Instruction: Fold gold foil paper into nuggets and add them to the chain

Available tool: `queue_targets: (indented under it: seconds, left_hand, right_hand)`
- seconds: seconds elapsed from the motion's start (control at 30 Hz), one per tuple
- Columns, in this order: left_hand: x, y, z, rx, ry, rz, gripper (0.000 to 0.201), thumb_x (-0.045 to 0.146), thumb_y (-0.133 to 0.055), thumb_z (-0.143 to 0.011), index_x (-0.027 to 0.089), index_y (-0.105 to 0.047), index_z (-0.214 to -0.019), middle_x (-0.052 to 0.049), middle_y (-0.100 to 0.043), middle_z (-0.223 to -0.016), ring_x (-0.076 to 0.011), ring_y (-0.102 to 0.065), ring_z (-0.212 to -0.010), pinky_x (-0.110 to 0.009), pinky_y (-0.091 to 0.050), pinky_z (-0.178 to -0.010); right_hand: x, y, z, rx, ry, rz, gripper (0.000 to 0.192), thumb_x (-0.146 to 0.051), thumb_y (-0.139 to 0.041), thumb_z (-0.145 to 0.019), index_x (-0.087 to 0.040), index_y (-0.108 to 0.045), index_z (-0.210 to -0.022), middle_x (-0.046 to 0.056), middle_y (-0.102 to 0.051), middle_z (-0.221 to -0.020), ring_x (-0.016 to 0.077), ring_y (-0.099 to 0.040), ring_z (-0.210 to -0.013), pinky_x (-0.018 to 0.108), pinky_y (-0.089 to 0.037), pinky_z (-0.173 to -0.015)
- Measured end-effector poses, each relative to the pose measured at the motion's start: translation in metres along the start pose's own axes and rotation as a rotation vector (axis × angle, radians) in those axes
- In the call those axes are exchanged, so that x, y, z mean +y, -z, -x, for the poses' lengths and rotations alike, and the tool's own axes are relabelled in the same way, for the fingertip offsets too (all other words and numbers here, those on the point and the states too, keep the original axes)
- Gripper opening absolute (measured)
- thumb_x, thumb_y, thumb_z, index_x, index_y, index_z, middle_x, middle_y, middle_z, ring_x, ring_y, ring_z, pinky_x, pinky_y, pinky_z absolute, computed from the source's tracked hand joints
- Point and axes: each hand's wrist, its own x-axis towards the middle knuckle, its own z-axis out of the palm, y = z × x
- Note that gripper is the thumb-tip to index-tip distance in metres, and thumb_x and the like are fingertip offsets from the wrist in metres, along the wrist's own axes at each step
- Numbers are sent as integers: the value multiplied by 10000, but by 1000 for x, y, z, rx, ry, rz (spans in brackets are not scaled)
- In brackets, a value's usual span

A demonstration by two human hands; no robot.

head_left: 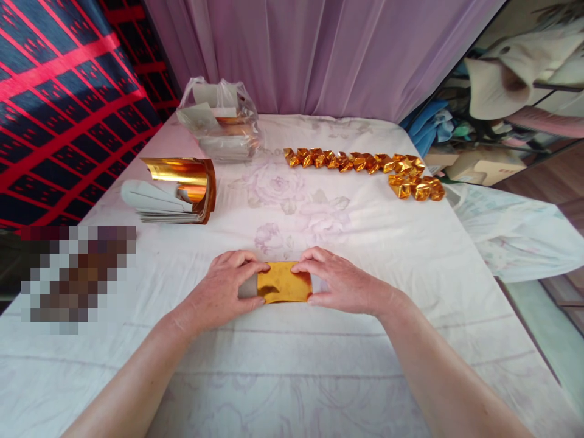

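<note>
From here I can't see the ends of the gold sheet (283,282): my left hand (225,289) covers its left end and the fingers of my right hand (340,283) cover its right end. Both my forearms run out of the bottom edge of the picture. Near the left edge of the bed (292,365), a pixelated patch (75,274) blots out whatever sits there. Toward the far left corner, the plastic bag (219,118) is cloudy, so I can't make out its contents beyond pale sheets. Behind the curled gold foil (182,179), part of the paper stack (157,204) is hidden. The shelves (515,103) to the right are cut off by the frame.
</note>
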Motion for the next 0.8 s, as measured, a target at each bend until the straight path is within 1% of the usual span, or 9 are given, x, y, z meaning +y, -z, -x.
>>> queue_targets:
  seconds: [0.17, 0.23, 0.3, 0.37, 0.4, 0.47, 0.57, 0.67, 0.8]
  left_hand:
    - [6, -4, -1, 41, 38, -12, 411, 431, -699, -803, 262, -632, -1171, -49, -587, -1206, -270, -527, -1144, -460, -389, -1031]
    - [8, -6, -2, 60, 55, -17, 410, 455, -702, -801, 257, -638, -1154, -49, -592, -1183, -272, -529, -1127, -467, -392, -1021]
    - [9, -8, -3, 77, 64, -24, 406, 449, -708, -793, 260, -639, -1147, -45, -593, -1172, -271, -528, -1117, -467, -393, -1013]
    - [11, -9, -3, 84, 71, -33, 406, 432, -713, -783, 265, -639, -1146, -41, -593, -1165, -271, -526, -1115, -464, -393, -1009]
    - [11, -9, -3, 84, 75, -37, 406, 423, -714, -779, 266, -639, -1145, -39, -593, -1162, -272, -525, -1115, -463, -393, -1008]
    - [12, -9, -4, 85, 81, -45, 401, 413, -714, -773, 268, -643, -1140, -39, -593, -1158, -274, -523, -1117, -464, -391, -1008]
    - [11, -10, -3, 91, 80, -51, 397, 414, -715, -772, 270, -647, -1136, -41, -593, -1156, -277, -520, -1123, -463, -387, -1009]
    - [9, -12, -3, 102, 69, -56, 410, 428, -713, -776, 273, -643, -1149, -41, -594, -1161, -278, -522, -1121, -461, -388, -1004]
    - [8, -14, -4, 110, 67, -64, 422, 442, -715, -775, 268, -644, -1152, -44, -599, -1167, -281, -526, -1117, -462, -391, -1000]
  right_hand:
    - [2, -1, 2, 26, 6, 15, 359, -164, -764, -725, -225, -602, -1039, 57, -550, -1149, 215, -556, -1096, 379, -464, -976]
    - [2, -2, 2, 50, 20, 8, 263, -183, -747, -757, -226, -601, -973, 50, -552, -1122, 211, -558, -1084, 374, -460, -968]
    - [0, -6, 1, 94, 21, -1, 129, -193, -694, -819, -224, -600, -903, 42, -560, -1075, 199, -565, -1054, 362, -460, -944]
    - [-4, -13, 0, 155, -17, 1, 71, -195, -656, -858, -219, -593, -838, 36, -569, -1022, 188, -573, -1009, 348, -459, -901]
    - [-6, -17, -1, 193, -51, 11, 91, -197, -653, -864, -215, -587, -803, 32, -568, -992, 183, -576, -979, 344, -456, -880]
    - [-10, -26, -2, 265, -106, 39, 134, -227, -698, -836, -210, -583, -769, 33, -571, -1000, 185, -577, -960, 349, -449, -873]
    - [-15, -39, -5, 366, -191, 94, 192, -295, -745, -807, -207, -581, -760, 37, -570, -1005, 186, -582, -922, 367, -443, -865]
    - [-18, -48, -6, 432, -238, 128, 258, -354, -787, -773, -207, -575, -767, 41, -576, -1028, 198, -580, -947, 382, -431, -874]
    - [-21, -56, -7, 490, -274, 173, 325, -426, -807, -747, -215, -560, -761, 34, -577, -1018, 210, -569, -965, 387, -421, -858]
